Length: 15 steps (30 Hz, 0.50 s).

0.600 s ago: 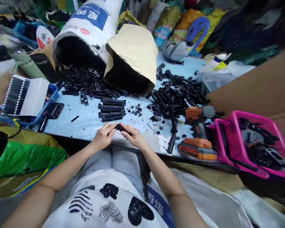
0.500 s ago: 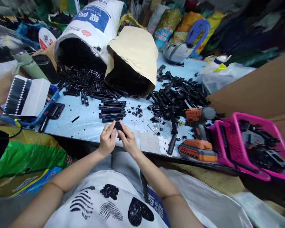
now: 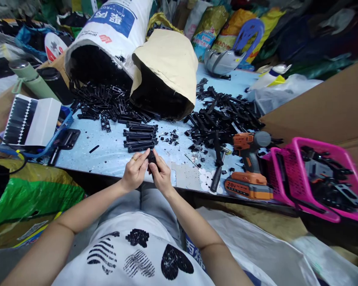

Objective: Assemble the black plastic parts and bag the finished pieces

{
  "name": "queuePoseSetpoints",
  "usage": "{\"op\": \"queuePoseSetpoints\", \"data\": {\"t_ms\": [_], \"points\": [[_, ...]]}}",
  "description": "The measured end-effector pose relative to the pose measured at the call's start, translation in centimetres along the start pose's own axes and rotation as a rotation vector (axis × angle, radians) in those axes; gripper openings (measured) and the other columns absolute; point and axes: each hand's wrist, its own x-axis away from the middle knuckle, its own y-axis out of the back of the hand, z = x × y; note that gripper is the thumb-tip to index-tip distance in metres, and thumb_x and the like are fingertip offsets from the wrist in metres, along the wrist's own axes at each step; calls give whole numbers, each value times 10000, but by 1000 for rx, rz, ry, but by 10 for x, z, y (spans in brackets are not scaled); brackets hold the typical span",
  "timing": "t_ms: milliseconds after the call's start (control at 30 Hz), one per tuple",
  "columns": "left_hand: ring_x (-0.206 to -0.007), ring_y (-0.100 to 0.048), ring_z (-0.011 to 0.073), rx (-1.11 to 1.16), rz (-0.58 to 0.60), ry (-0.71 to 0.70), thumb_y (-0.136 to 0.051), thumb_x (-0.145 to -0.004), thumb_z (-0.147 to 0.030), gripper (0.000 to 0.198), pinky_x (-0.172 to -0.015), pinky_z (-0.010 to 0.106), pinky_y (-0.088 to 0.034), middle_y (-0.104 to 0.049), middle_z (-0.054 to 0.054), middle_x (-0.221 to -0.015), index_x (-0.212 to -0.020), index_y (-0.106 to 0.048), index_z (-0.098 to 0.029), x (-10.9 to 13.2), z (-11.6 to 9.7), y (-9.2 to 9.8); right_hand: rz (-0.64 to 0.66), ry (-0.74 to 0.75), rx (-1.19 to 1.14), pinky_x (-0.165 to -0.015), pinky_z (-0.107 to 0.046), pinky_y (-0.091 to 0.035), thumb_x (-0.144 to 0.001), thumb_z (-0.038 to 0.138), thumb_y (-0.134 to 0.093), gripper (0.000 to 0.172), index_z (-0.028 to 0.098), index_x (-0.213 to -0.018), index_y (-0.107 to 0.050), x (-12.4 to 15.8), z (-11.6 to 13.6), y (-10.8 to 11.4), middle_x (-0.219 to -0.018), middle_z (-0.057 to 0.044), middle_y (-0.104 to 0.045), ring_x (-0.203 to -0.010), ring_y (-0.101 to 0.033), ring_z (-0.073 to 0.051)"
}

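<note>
Between my two hands, at the front edge of the blue work surface point(image 3: 107, 159), is a small black plastic part point(image 3: 151, 157). My left hand point(image 3: 135, 171) pinches it from the left, a ring on one finger. From the other side my right hand point(image 3: 161, 171) grips the same part with thumb and fingers. Much of the part is hidden by the fingers, so its exact kind cannot be made out. Just beyond my hands lies a neat stack of long black plastic pieces point(image 3: 141, 138), with tiny black bits and screws point(image 3: 172, 138) to its right.
An orange cordless drill point(image 3: 250, 165), a hammer point(image 3: 217, 176) and a pink basket point(image 3: 296, 178) of black parts stand right. Black part heaps point(image 3: 223, 115) lie before a paper sack point(image 3: 170, 51) and white sack point(image 3: 119, 24). At left are a blue tray point(image 3: 52, 143) and green bottle point(image 3: 35, 81).
The black part has turned between my fingers and now stands more upright. My hands stay together in nearly the same place; the view has shifted slightly.
</note>
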Motion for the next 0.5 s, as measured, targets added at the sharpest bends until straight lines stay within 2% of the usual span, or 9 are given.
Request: {"op": "queuePoseSetpoints", "data": {"t_ms": [200,333,433,500], "points": [[-888,-578,146,-3,17,28,-390,-945,-203,380,-776,274,-496,-605,111,-1024,-1304,-507,-160,-7,-1,1,-26,-46,-79,-549,-262,-507,-915,468,-428,534,271,-1410,-383,-3,-4,-6,-1035,-74,-574,-566,-490,-85],[-868,-582,148,41,101,51,-403,-944,-238,360,-778,278,-497,-609,98,-968,-1265,-542,-155,-10,9,1,28,-49,-98,-554,-255,-501,-918,463,-427,531,287,-1415,-366,-4,-11,-6,-991,-45,-567,-552,-493,-75],[-917,-586,169,19,100,169,-378,-951,-279,364,-826,316,-493,-612,97,-997,-1258,-544,-176,1,15,-7,118,-58,15,-641,-280,-514,-937,450,-384,524,276,-1429,-341,-6,-16,-4,-1023,-54,-583,-620,-540,-98],[-966,-586,195,-64,74,292,-338,-956,-276,390,-846,354,-490,-603,111,-1049,-1297,-504,-183,14,18,-13,221,-50,183,-767,-312,-505,-944,435,-370,515,264,-1429,-345,-13,-20,11,-1082,-71,-596,-781,-584,-140]]}}
